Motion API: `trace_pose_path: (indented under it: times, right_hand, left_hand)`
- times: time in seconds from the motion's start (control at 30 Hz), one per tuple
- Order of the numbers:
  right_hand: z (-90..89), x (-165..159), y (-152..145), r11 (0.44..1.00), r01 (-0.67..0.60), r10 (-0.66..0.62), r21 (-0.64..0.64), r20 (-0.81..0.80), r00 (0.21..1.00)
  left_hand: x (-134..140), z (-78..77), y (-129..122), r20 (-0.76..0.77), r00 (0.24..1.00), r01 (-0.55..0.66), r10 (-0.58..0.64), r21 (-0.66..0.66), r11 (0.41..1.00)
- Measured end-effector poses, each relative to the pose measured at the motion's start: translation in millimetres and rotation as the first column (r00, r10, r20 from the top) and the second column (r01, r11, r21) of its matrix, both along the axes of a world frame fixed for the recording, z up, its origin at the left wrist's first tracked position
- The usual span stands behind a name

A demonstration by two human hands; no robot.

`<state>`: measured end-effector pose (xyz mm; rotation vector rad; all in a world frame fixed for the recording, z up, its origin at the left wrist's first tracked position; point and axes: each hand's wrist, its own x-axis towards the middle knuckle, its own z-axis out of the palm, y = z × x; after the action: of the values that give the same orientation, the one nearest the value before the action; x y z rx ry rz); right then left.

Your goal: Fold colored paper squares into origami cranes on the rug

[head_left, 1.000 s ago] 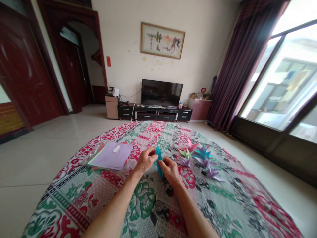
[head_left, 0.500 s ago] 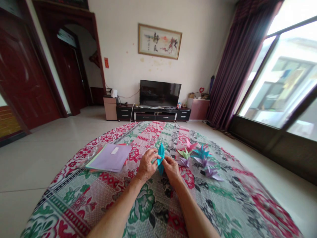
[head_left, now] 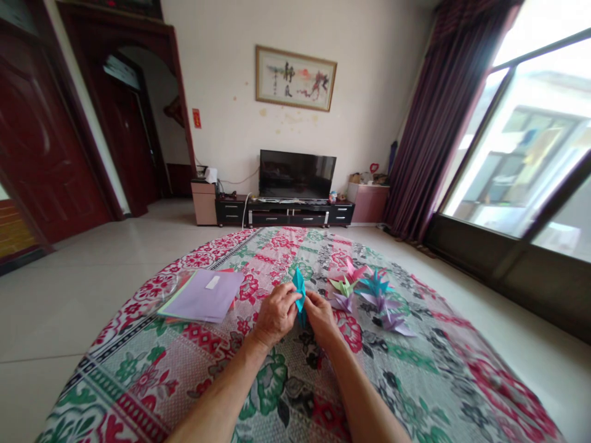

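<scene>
A folded piece of blue origami paper point(head_left: 299, 284) is held upright over the middle of the table, its pointed tip facing away from me. My left hand point(head_left: 277, 311) pinches it from the left, fingers closed near its middle. From the right, the fingertips of my right hand point(head_left: 321, 314) grip its other side. The lower part of the paper is partly hidden between the hands. Right of my hands lie several folded paper cranes in pink, green, purple and blue, among them a blue paper crane point(head_left: 375, 283) and a purple paper crane point(head_left: 396, 323).
A pack of coloured paper sheets point(head_left: 203, 298), purple on top with a small white label, lies on the left of the table. The floral tablecloth point(head_left: 268, 381) covers the round table. Beyond stand a low cabinet point(head_left: 272, 218) and a television point(head_left: 297, 176).
The fingers of my left hand have shifted slightly on the blue paper, closing over its left side. The paper has turned a little. The view has moved slightly.
</scene>
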<state>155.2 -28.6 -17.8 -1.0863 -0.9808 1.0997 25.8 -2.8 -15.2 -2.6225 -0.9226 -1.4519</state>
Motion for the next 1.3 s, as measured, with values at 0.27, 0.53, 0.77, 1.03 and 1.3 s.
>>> trace_pose_path:
  times: [0.27, 0.53, 0.77, 1.03, 1.3]
  right_hand:
    - [5.6, 2, -5, 0.998, -0.044, 0.044, -0.039, -0.002, 0.999]
    - [4.6, 3, -4, 0.997, -0.067, 0.066, -0.034, -0.008, 0.998]
    - [3.1, 0, -4, 0.996, -0.083, 0.083, -0.041, -0.007, 0.997]
    - [-0.9, 2, -1, 0.994, -0.085, 0.082, -0.068, -0.049, 0.995]
    - [1.8, 1, -2, 0.994, -0.068, 0.059, -0.089, -0.101, 0.993]
  left_hand:
    - [6, 3.7, 2, 0.294, 0.954, 0.019, 0.064, -0.271, 0.962]
    - [7, 3.3, 7, 0.541, 0.831, 0.293, 0.128, -0.623, 0.725]
    - [10, 3.6, 8, 0.646, 0.734, 0.438, 0.207, -0.684, 0.583]
    - [5, 2.9, 8, 0.522, 0.846, 0.239, 0.106, -0.552, 0.799]
    - [-1, 6.1, 6, 0.468, 0.884, 0.270, -0.017, -0.479, 0.835]
